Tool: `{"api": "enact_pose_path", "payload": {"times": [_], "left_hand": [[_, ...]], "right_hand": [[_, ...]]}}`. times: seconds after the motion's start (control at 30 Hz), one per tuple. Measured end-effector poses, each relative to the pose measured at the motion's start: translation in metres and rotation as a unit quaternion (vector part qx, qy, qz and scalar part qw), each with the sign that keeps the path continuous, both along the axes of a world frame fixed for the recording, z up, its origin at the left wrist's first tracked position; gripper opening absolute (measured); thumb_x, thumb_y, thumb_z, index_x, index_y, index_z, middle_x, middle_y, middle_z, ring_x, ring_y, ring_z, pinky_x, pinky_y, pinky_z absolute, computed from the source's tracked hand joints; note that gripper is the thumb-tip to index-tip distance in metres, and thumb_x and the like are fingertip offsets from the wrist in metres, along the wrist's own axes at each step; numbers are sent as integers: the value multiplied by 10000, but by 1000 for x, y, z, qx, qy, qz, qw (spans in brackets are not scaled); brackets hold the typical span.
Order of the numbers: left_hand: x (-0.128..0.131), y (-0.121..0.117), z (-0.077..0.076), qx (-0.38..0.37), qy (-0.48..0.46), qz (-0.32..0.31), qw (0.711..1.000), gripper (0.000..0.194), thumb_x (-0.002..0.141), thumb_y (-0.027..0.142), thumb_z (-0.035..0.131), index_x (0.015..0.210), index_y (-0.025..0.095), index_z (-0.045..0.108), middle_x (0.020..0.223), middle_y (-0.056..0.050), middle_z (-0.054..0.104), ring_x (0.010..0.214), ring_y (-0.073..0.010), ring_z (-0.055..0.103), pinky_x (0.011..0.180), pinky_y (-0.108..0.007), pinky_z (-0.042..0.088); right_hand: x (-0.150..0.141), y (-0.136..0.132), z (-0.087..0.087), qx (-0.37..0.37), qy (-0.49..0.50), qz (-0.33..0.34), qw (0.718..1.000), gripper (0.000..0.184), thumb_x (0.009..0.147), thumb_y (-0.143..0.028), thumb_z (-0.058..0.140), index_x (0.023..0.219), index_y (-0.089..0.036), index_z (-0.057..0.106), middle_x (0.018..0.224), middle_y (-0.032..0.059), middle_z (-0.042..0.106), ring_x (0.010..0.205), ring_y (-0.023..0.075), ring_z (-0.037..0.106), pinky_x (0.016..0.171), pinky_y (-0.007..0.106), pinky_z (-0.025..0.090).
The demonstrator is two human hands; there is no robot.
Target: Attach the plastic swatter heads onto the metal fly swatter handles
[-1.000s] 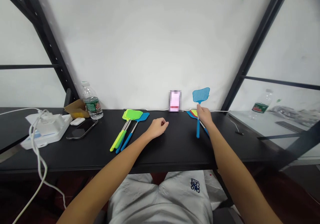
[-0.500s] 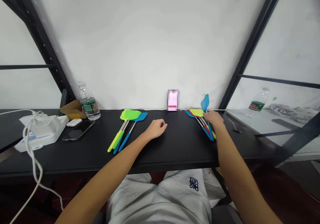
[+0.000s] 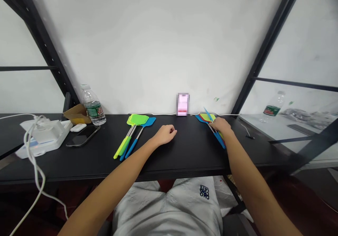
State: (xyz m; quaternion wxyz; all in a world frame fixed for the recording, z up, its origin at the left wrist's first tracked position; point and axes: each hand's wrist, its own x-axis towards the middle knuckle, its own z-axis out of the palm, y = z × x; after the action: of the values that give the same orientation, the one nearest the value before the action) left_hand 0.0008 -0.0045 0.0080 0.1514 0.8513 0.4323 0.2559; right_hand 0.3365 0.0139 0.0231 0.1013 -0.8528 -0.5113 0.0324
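My right hand is closed around a blue fly swatter, whose head stands nearly edge-on to me, just above a pile. That right-hand pile has a yellow swatter head, with red and blue ones peeking out, and blue handles pointing towards me. My hand hides part of the pile. On the desk, my left hand lies with its fingers curled in, apparently holding nothing. Left of it is a second group of swatters, with a green head on top and a blue head beside it.
At the left of the black desk are a water bottle, a small cardboard box, a dark phone, a white earphone case and a white power strip with cables. A lit phone leans on the wall.
My right hand has moved slightly left. The blue fly swatter in it has turned from broadside to edge-on and its head has come down towards the pile. My left hand stays put.
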Motion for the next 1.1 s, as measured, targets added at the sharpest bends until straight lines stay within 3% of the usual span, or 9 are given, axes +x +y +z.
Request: {"api": "enact_pose_path", "payload": {"times": [0.43,0.57,0.8,1.1], "left_hand": [[-1,2,-2,23,23,3,999,250,910,356,461,843,191,636,840,-47,690,792,-177,627,683,-264,430],[-4,-1,0,69,95,90,989,233,920,327,438,910,180,618,938,-95,671,906,-219,614,777,-305,437],[-17,6,3,99,172,318,927,378,851,356,548,1145,118,553,1199,-205,552,1144,-346,483,924,-426,380],[-28,19,-1,65,205,371,903,457,819,401,574,1146,82,574,1189,-256,563,1116,-385,490,908,-474,350]], "right_hand": [[-6,0,-3,16,-17,-4,1000,416,772,-440,661,1067,-147,683,1066,191,660,1044,320,641,823,397,516],[-9,-2,-2,13,-16,4,1000,404,747,-420,692,1047,-150,687,1094,178,659,1033,312,644,822,386,517],[-22,-7,1,9,-25,9,1000,356,768,-361,697,1049,-143,679,1108,182,650,1036,303,645,819,378,519],[-27,-6,1,-2,-27,18,999,298,782,-349,684,1022,-173,690,1125,148,652,1061,299,634,832,379,513]]}}
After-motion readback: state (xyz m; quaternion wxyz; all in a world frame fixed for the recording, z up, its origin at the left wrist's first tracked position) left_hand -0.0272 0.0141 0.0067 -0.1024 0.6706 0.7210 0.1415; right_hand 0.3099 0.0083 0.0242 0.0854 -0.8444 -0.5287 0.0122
